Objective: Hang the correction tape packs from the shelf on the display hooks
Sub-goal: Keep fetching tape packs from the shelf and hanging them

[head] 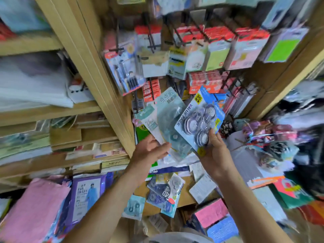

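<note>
My right hand point(216, 149) grips the lower edge of a blue "VALUE PACK" correction tape pack point(198, 118), held tilted in front of the display. My left hand point(151, 149) holds pale teal correction tape packs point(171, 116), fanned upward beside the blue one. Black display hooks point(235, 83) jut out just above and behind both packs; others point(184, 35) higher up carry red-topped cards. More correction tape packs point(164, 190) lie loose on the shelf below my arms.
A wooden shelf post point(98, 71) stands at the left, with stacked paper and books beyond it. Pen packs point(124, 72) hang at the upper left of the rack. Pink and blue pads point(215, 218) lie bottom right, and colourful bundles point(266, 137) crowd the right side.
</note>
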The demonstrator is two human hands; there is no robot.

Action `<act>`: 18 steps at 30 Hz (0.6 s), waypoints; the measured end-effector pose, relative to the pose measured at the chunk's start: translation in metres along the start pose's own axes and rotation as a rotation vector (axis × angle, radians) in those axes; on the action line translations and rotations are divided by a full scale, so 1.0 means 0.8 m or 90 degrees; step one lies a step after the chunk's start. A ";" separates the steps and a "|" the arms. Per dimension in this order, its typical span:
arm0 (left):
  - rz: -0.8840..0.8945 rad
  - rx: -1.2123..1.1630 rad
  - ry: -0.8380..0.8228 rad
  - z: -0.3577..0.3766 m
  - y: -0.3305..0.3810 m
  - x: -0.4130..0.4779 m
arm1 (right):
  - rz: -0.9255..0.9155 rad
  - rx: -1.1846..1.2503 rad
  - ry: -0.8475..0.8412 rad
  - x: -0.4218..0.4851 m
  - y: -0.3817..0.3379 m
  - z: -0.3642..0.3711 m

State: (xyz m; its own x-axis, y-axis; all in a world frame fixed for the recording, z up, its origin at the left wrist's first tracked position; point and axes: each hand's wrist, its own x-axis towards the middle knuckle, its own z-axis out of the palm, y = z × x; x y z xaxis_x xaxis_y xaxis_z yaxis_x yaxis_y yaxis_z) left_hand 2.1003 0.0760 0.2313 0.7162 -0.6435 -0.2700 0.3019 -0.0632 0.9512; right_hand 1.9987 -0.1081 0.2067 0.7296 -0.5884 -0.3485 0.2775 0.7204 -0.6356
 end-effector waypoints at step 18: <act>0.542 0.202 0.118 -0.005 0.229 0.016 | -0.341 -0.193 -0.190 -0.012 -0.165 0.184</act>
State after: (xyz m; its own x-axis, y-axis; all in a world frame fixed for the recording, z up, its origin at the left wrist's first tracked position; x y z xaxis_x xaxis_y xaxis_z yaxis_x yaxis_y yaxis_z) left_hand 2.1676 0.0591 0.4013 0.7147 -0.4378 0.5454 -0.5393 0.1515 0.8283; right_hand 2.0467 -0.1434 0.3954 0.6934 -0.6776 0.2450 0.4924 0.1975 -0.8477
